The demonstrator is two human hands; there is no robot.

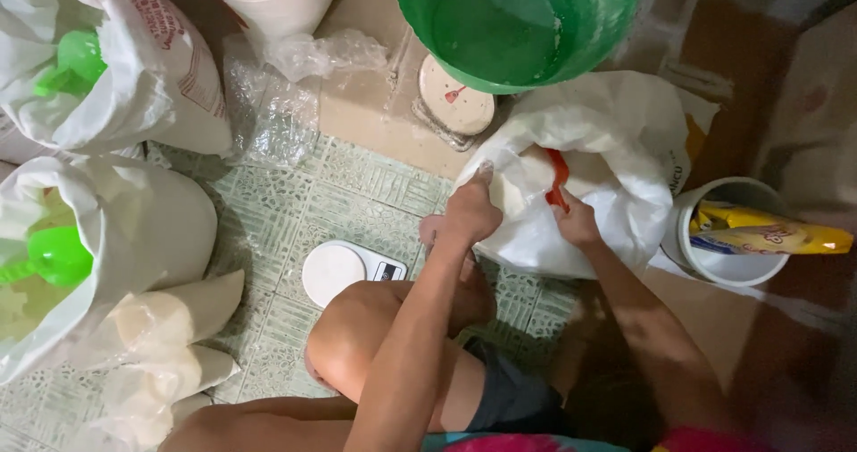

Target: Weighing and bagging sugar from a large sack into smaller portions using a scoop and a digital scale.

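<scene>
Left hand: the left hand (470, 209) grips the rim of the white sack (616, 149), thumb up, fingers folded over the sack's edge, clamped on the fabric.
Right hand: the right hand (576, 223) closes around the handle of an orange-red scoop (557, 180), just at 3 o'clock from the left hand; the scoop's bowl is hidden inside the sack.
White sack: sits at about 1 o'clock from the person's raised knee, mouth pulled open, pale powder or grain showing inside, hard to say which.
Digital scale: a small white digital scale (344, 270) lies on the tiled floor at 9 o'clock from the left hand, near the knee.
Green basin: a green basin (518, 24) sits at 12 o'clock, above the sack, on a round dial scale (455, 104).
White tub: a white tub (728, 233) stands at 3 o'clock from the sack, a yellow packet (768, 233) lying in it.
Far left: two more open sacks, each with a green scoop (55, 256) inside.
</scene>
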